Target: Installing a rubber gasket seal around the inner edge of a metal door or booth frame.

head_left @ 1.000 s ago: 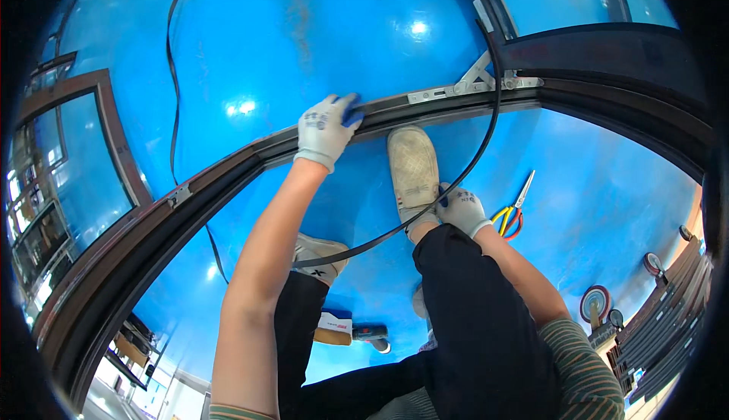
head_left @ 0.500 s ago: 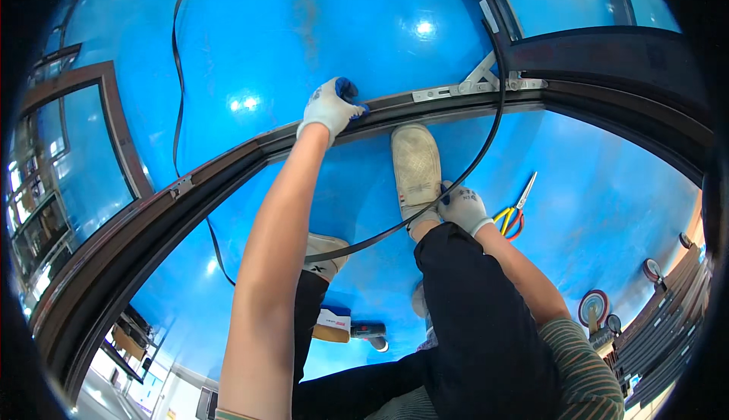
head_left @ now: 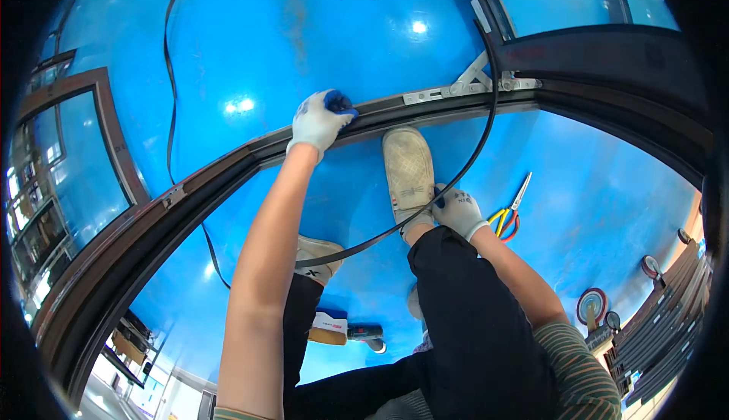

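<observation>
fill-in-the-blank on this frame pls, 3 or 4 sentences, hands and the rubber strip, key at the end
1. The left hand presses on the dark window frame and wears a white ____.
2. The right hand grips the black rubber strip beside the person's ____.
3. The tool with yellow and red handles lying on the blue surface to the right of the right hand is a pair of ____.

Missing words: glove; shoe; scissors
</observation>
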Motion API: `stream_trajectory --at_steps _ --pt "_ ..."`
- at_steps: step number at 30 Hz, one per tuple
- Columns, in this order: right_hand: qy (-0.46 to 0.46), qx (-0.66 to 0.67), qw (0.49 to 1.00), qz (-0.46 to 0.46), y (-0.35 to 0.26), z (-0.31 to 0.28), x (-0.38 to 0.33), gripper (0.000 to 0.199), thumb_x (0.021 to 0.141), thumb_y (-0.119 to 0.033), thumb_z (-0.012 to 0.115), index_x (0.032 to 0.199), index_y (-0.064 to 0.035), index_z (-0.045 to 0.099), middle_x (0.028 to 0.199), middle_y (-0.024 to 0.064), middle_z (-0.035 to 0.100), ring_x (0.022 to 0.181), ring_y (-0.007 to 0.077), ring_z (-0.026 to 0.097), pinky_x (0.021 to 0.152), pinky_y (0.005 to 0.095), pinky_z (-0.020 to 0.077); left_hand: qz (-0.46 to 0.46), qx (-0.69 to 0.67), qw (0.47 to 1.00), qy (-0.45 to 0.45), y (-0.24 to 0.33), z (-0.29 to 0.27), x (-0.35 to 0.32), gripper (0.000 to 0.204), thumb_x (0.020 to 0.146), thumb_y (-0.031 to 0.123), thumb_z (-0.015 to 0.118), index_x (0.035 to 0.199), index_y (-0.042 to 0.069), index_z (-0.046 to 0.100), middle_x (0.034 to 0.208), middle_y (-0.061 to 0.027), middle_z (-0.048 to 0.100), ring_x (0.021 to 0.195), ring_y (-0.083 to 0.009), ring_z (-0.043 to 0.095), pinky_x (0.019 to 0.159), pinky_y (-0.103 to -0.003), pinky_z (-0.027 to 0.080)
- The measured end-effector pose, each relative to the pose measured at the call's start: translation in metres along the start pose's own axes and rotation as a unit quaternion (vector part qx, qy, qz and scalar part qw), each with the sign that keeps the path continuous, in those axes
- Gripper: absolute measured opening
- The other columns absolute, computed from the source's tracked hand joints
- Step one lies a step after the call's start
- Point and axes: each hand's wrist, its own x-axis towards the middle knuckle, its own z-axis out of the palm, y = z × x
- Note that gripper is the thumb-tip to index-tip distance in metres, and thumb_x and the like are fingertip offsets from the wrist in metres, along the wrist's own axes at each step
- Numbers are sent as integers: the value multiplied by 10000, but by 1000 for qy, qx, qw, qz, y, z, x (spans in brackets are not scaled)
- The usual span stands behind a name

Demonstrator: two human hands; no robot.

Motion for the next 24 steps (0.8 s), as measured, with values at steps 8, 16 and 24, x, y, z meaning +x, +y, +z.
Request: stream_trajectory --at_steps 8,16,24 --pt "-11 11 1000 5 1 -3 -2 288 930 -274 516 954 -32 670 912 183 717 808 409 663 707 456 516 132 1 985 115 -30 22 -7 175 775 203 770 931 124 753 1027 -55 678 917 -292 625 875 -378 499" --pt "-28 -50 998 -6 -7 -9 0 286 952 -267 498 975 -38 668 925 186 718 811 404 664 707 456 515 149 100 977 119 -20 23 -8 272 768 212 788 1011 104 729 1069 -67 666 936 -291 631 882 -380 503" --pt "-23 -26 999 -4 -3 -5 -5 272 952 -265 499 1005 -57 667 947 187 722 820 405 666 714 455 521 -32 -32 995 93 -20 19 10 321 796 278 808 987 54 680 987 -84 649 889 -258 635 825 -369 511"
